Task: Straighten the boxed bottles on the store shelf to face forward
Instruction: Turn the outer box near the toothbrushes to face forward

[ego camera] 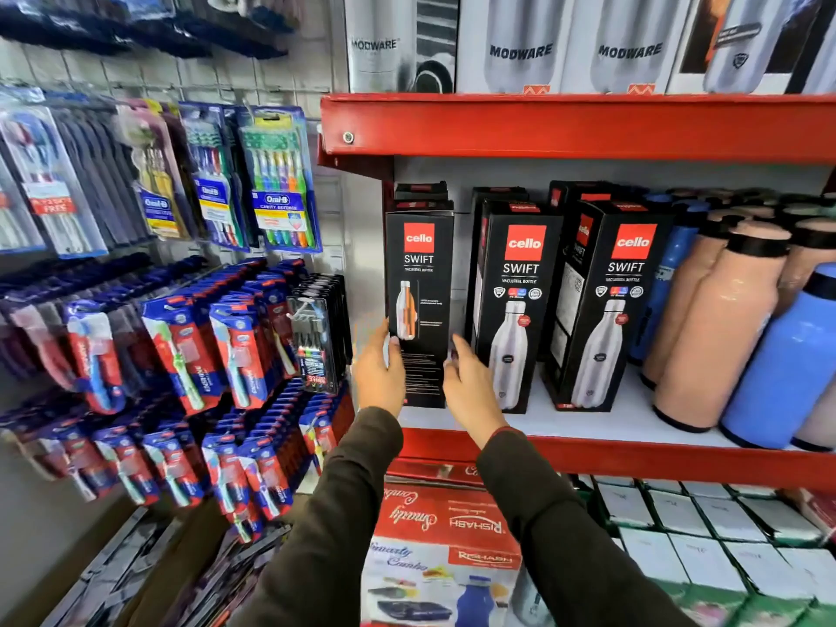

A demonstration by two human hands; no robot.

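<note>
Leftmost black boxed bottle (420, 305) upright on the red-edged shelf (633, 459), left hand (379, 368) clasping its left edge, right hand (470, 382) open-fingered against its right side, two more boxes (520, 310) just right.

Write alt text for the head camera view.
Two hands, left hand and right hand, flank the leftmost black bottle box on a red shelf. Two angled boxes stand to its right, then loose bottles.
</note>
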